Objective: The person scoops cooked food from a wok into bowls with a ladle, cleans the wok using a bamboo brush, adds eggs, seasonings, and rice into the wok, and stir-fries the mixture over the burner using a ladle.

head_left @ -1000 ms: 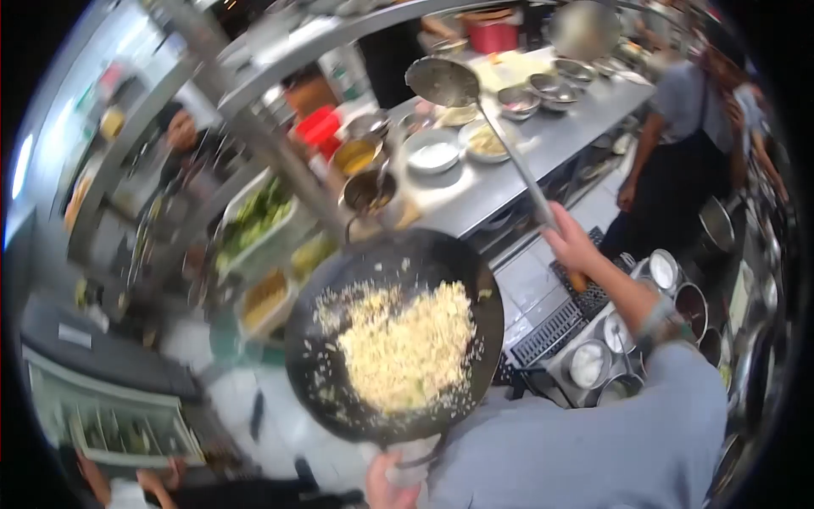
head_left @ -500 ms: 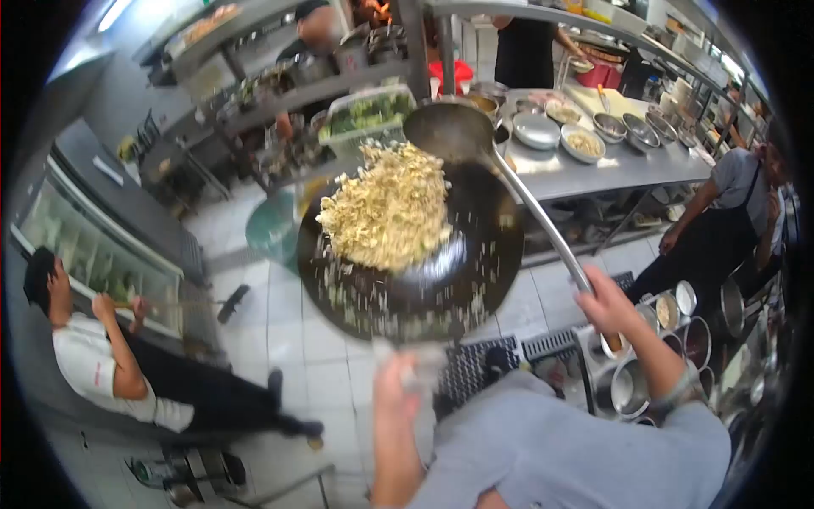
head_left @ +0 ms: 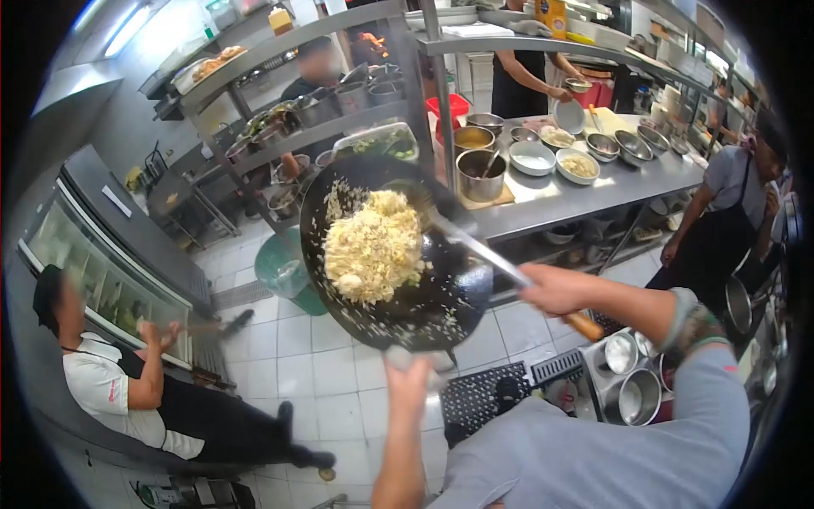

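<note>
Above the steel worktop (head_left: 551, 200) sits a yellow packet (head_left: 551, 17) whose print I can't make out, nor can I read the white label (head_left: 116, 200) at left. My left hand (head_left: 409, 375) grips the wok (head_left: 455, 297) at its near edge with a pale cloth (head_left: 437, 362), holding it above the tiled floor (head_left: 335, 373), while my right hand (head_left: 551, 288) is closed round the ladle (head_left: 487, 250), its head beside the rice (head_left: 373, 254). I'd judge this mid-stir, calling for a steady wok.

Wht tile flr (head_left: 335, 377); tube lt (head_left: 127, 32) top L; s/s counter (head_left: 547, 204) top R; glass-dr fridge (head_left: 131, 233) L.
</note>
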`<state>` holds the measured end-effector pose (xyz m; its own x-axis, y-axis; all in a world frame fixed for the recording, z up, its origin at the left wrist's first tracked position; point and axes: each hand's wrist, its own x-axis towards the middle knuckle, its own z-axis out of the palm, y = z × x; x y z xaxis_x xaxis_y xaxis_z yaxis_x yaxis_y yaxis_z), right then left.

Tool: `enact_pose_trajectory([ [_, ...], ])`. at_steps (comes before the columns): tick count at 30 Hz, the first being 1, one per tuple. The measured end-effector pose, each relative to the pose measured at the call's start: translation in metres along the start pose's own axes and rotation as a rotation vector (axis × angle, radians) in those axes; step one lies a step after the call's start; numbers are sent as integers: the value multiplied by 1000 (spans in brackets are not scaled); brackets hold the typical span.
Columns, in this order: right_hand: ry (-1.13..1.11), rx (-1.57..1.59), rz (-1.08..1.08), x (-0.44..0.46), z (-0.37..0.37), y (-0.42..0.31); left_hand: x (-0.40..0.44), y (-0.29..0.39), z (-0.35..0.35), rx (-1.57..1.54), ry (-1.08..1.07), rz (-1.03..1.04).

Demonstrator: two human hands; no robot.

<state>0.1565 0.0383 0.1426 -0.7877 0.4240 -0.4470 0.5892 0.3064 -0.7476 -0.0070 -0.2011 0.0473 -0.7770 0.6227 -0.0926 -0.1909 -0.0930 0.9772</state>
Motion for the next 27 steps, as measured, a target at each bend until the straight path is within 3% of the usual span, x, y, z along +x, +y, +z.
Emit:
enact_pose_trajectory([
  [1,-195,307,39,17,8,9,14,4,-13,20,-94,-145],
  [2,-395,620,74,34,18,22,14,11,-14,22,-83,-157],
  [3,-415,627,88,34,23,29,11,19,-15,-91,-41,-202],
  [5,-578,1018,241,27,36,46,0,10,-29,-263,44,-324],
  [8,-631,1244,333,0,38,70,-27,-3,-33,-284,135,-516],
  [10,-601,1239,332,-22,29,84,-43,-19,-29,-305,137,-555],
  [14,-225,791,283,-47,47,101,-44,-51,-11,-348,111,-582],
  [17,-226,1123,382,-44,14,112,-31,-48,26,-279,43,-616],
  [21,-277,1487,329,-53,-7,144,-5,-70,49,-259,-79,-659],
  [27,-262,1743,275,-53,-63,153,28,-81,91,-278,-162,-731],
])
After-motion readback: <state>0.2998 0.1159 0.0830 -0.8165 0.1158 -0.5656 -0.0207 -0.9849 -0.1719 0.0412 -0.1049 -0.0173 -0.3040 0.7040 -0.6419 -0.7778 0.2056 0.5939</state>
